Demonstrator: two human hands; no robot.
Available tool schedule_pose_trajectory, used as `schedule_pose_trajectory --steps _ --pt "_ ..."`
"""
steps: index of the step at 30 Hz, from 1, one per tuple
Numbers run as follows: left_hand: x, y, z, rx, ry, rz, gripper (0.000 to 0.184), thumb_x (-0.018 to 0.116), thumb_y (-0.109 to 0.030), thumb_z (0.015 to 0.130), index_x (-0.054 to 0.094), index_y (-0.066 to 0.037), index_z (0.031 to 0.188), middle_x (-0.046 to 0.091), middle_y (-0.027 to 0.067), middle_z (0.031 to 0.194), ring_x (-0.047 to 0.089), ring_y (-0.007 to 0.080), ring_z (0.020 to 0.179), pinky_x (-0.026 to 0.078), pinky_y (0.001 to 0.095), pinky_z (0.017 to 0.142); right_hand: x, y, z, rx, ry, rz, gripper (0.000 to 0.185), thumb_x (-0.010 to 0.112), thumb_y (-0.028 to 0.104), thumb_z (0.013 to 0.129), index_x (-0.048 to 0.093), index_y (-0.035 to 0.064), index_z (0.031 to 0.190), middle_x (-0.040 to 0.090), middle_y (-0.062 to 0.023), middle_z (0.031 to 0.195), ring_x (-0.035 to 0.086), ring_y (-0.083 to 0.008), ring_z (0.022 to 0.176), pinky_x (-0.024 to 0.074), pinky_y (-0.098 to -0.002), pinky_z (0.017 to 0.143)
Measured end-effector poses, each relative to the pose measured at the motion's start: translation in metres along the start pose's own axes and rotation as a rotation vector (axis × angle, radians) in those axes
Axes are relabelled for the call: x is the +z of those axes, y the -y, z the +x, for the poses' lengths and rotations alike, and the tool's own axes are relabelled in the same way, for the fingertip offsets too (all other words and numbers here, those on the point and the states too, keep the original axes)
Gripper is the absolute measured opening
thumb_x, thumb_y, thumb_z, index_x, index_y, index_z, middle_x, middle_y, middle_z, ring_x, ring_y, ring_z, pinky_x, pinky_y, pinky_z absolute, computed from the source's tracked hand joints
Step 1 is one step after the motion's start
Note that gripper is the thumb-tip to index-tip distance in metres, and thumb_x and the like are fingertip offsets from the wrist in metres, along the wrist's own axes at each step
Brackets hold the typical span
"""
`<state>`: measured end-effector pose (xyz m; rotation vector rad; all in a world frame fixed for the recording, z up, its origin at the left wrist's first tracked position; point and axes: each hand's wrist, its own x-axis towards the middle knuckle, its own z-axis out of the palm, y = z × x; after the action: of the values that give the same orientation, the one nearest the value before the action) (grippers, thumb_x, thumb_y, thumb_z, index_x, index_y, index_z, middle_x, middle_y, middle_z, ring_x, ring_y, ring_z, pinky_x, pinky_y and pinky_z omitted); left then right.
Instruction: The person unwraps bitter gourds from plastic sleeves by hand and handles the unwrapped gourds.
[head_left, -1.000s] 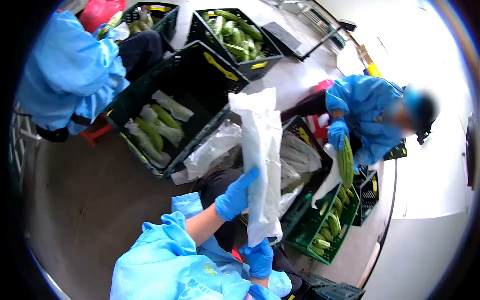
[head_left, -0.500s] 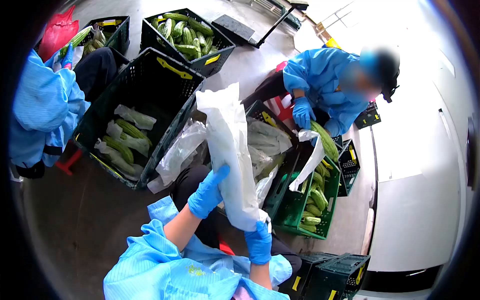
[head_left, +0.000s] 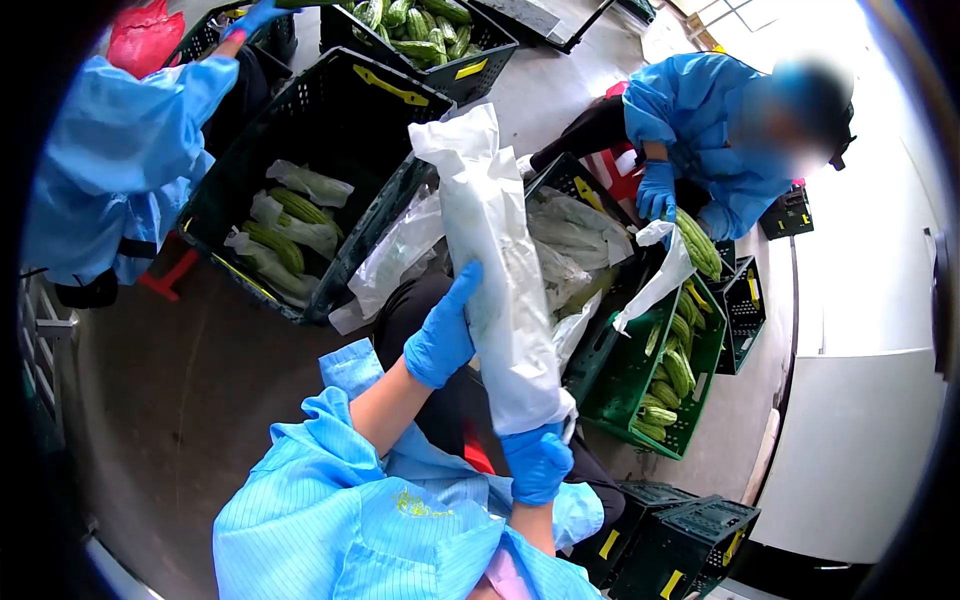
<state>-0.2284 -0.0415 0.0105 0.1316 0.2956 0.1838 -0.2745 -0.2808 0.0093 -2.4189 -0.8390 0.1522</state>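
Plainly, one long white bag [head_left: 500, 260] lies across my two gloved hands, raised above my lap, its bulging length tilted with the open end up. My left hand [head_left: 440, 325] has its grip around the bag's side near the middle, thumb along it; my right hand [head_left: 537, 465] closes its grip narrowly on the bottom end. What fills the bag I can't see.

Just behind it sits one middle crate [head_left: 610, 300] with several crumpled white sleeves [head_left: 580, 235], too heaped to count. More loose plastic [head_left: 400, 255] rests by my knee, against one big dark crate [head_left: 335, 95]. Down in that crate I count three pale-wrapped gourds [head_left: 275, 250], two with green showing.

Beyond it stands one crate of bare gourds [head_left: 425, 30], piled past counting. To the right, one green crate [head_left: 640, 430] holds another uncounted pile of bare gourds.

Two co-workers are near: one [head_left: 110, 170] at the left, one [head_left: 680, 110] at the right with one gourd [head_left: 697, 245] and one white sleeve [head_left: 660, 280]. Two dark crates [head_left: 665, 560] sit at the lower right.
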Motion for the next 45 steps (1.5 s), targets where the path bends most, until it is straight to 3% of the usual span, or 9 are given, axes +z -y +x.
schedule_pose_trajectory --steps 3,7,10,14,19,24,35,39,45 --pt "0.006 -0.001 -0.003 -0.052 0.018 0.003 0.061 0.060 -0.045 0.094 0.043 -0.012 0.142 0.057 0.0087 0.129 0.056 0.0236 0.118 0.044 0.0409 0.103 -0.003 -0.014 0.002 0.559 -0.236 1.752 0.067 0.062 0.009 0.085 0.036 0.0037 0.147 0.031 -0.0143 0.155 0.035 -0.0262 0.140 0.0258 -0.0385 0.117" --pt "0.005 -0.001 -0.004 -0.020 0.040 0.147 0.066 0.064 -0.045 0.091 0.042 -0.010 0.143 0.056 0.0096 0.130 0.056 0.0240 0.118 0.045 0.0402 0.102 -0.024 0.000 0.021 0.188 -0.023 0.512 0.049 0.065 -0.002 0.085 0.050 0.0004 0.132 0.060 -0.0138 0.122 0.059 -0.0244 0.113 0.0452 -0.0320 0.096" --pt "0.008 0.003 -0.006 -0.010 0.128 0.251 0.070 0.066 -0.044 0.089 0.040 -0.008 0.143 0.055 0.0100 0.131 0.057 0.0238 0.117 0.046 0.0393 0.102 0.007 -0.027 0.014 0.082 -0.144 0.288 0.042 0.066 0.000 0.085 0.056 -0.0004 0.126 0.062 -0.0143 0.118 0.059 -0.0244 0.113 0.0452 -0.0324 0.095" --pt "0.001 0.012 -0.001 -0.086 0.183 0.308 0.068 0.066 -0.039 0.089 0.040 -0.006 0.143 0.056 0.0095 0.131 0.057 0.0219 0.117 0.046 0.0385 0.101 0.022 -0.019 0.012 0.265 -0.142 0.362 0.042 0.070 0.007 0.084 0.058 0.0000 0.124 0.064 -0.0191 0.118 0.062 -0.0300 0.110 0.0484 -0.0370 0.091" --pt "0.012 0.011 -0.003 -0.220 0.129 0.248 0.064 0.065 -0.037 0.091 0.042 -0.009 0.143 0.057 0.0085 0.130 0.058 0.0210 0.116 0.048 0.0380 0.099 0.018 -0.020 0.006 0.419 -0.106 0.653 0.041 0.069 0.007 0.086 0.060 -0.0007 0.125 0.063 -0.0075 0.123 0.058 -0.0163 0.113 0.0439 -0.0304 0.097" --pt "0.011 0.013 0.003 -0.240 0.091 0.189 0.062 0.063 -0.039 0.092 0.043 -0.010 0.143 0.059 0.0081 0.130 0.059 0.0207 0.115 0.048 0.0383 0.098 0.019 -0.007 0.010 0.506 -0.135 0.733 0.039 0.068 0.007 0.087 0.060 -0.0006 0.125 0.064 -0.0085 0.124 0.058 -0.0180 0.113 0.0444 -0.0309 0.098" --pt "0.001 0.010 0.002 -0.144 0.116 0.066 0.062 0.063 -0.038 0.092 0.044 -0.007 0.142 0.058 0.0101 0.131 0.057 0.0235 0.118 0.045 0.0405 0.103 0.038 -0.028 0.010 0.419 -0.183 0.556 0.027 0.067 0.007 0.086 0.064 -0.0017 0.111 0.070 -0.0076 0.099 0.065 -0.0162 0.087 0.0527 -0.0325 0.074" --pt "0.000 0.010 0.001 -0.142 0.090 0.055 0.063 0.064 -0.039 0.091 0.044 -0.008 0.142 0.057 0.0101 0.132 0.057 0.0250 0.119 0.044 0.0415 0.104 0.025 -0.009 0.019 0.545 -0.225 0.836 0.024 0.066 0.006 0.086 0.065 -0.0010 0.108 0.070 -0.0071 0.092 0.066 -0.0156 0.078 0.0529 -0.0317 0.068" --pt "-0.005 0.011 0.000 -0.192 0.161 0.084 0.065 0.065 -0.041 0.090 0.044 -0.008 0.142 0.058 0.0104 0.132 0.058 0.0252 0.118 0.044 0.0418 0.104 0.016 -0.017 0.020 0.525 -0.029 0.698 0.021 0.067 0.009 0.085 0.067 -0.0011 0.103 0.068 -0.0062 0.077 0.066 -0.0161 0.068 0.0520 -0.0306 0.060"
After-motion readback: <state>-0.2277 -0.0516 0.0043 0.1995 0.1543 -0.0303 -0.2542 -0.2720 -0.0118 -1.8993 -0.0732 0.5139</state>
